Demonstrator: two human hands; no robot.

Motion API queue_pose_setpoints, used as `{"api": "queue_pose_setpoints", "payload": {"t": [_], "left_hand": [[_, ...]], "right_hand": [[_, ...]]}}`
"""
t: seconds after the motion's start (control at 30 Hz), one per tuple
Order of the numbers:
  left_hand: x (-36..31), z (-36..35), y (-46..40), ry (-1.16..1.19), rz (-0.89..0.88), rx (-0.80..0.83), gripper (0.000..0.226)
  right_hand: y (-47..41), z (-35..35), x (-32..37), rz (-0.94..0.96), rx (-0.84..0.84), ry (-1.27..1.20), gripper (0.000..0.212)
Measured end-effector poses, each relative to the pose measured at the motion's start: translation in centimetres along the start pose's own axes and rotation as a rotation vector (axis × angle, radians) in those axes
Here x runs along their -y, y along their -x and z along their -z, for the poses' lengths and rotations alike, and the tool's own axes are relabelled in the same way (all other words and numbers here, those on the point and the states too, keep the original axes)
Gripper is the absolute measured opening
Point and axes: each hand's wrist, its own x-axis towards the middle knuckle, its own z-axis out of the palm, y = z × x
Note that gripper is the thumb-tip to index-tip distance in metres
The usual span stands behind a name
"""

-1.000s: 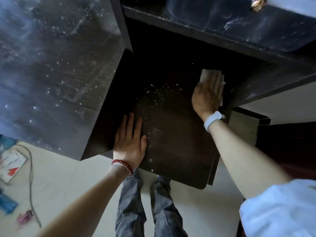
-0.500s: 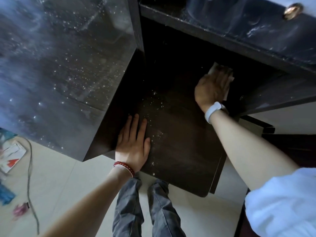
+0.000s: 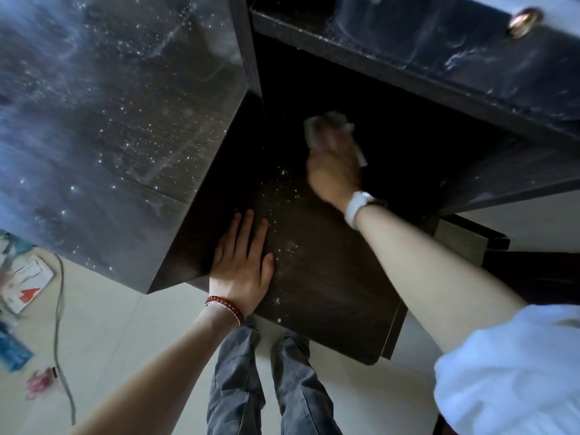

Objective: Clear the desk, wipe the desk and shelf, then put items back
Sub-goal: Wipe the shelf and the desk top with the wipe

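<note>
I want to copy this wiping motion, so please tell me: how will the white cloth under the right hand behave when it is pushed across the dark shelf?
The white cloth is probably floppy: its edges bend around the right hand. It looks thin and light, so it may bunch unless pressed flat. The shelf is dusty, so it should slide easily.

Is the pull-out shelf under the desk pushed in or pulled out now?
Pulled out. The pull-out shelf sticks out past the desk top, over the floor; the left hand rests flat on it.
</note>
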Motion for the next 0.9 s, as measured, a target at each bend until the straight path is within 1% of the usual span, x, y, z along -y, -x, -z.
{"api": "queue_pose_setpoints", "payload": {"t": [0.03,0.1,0.13,0.2,0.23,0.27,0.3,0.37,0.4,0.43,0.5,0.57,0.6,0.7,0.77,0.9], "left_hand": [[0.0,0.1,0.0,0.005,-0.001,-0.004,0.053],[-0.1,0.1,0.0,0.038,-0.004,-0.012,0.052],[-0.1,0.2,0.2,0.063,0.002,-0.018,0.051],[-0.1,0.4,0.7,0.107,0.023,-0.029,0.05],[0.0,0.5,1.1,0.121,0.022,-0.029,0.05],[0.2,0.6,1.6,0.133,0.018,-0.028,0.05],[0.4,0.6,2.1,0.138,0.014,-0.025,0.049],[1.1,0.8,3.2,0.134,0.002,0.0,0.049],[1.3,0.8,3.6,0.134,-0.01,0.012,0.049],[1.6,0.8,4.0,0.132,-0.02,0.021,0.048],[2.0,0.9,4.6,0.13,-0.032,0.038,0.051],[2.1,1.1,5.0,0.127,-0.041,0.038,0.05],[2.2,1.2,5.2,0.126,-0.048,0.036,0.048],[2.5,1.4,5.8,0.118,-0.059,0.051,0.045],[2.7,1.4,6.0,0.105,-0.07,0.073,0.047],[2.8,1.3,5.9,0.09,-0.08,0.06,0.046]], "right_hand": [[0.3,-0.6,1.2,0.15,0.042,0.023,0.065],[2.4,-1.0,2.0,0.328,0.138,0.086,0.061],[4.0,-1.0,1.6,0.411,0.184,0.099,0.059],[6.8,-0.9,0.3,0.642,0.264,0.175,0.056],[7.0,-0.6,-0.5,0.718,0.27,0.217,0.056],[6.2,-0.3,-1.1,0.718,0.258,0.242,0.057],[5.0,-0.2,-1.4,0.63,0.232,0.233,0.058],[2.8,-0.2,-0.6,0.266,0.14,0.14,0.062],[2.5,-0.5,0.4,0.125,0.072,0.111,0.063],[2.7,-1.0,1.7,0.059,0.026,0.073,0.064],[4.4,-2.5,4.7,0.11,0.035,0.028,0.063],[6.2,-3.4,6.6,0.208,0.06,0.077,0.062],[6.5,-3.5,7.0,0.216,0.056,0.12,0.062],[5.6,-2.5,7.3,0.139,0.058,0.282,0.06],[4.3,-1.7,7.2,0.066,0.115,0.282,0.063],[3.3,-1.1,7.6,0.071,0.119,0.286,0.063]]}}
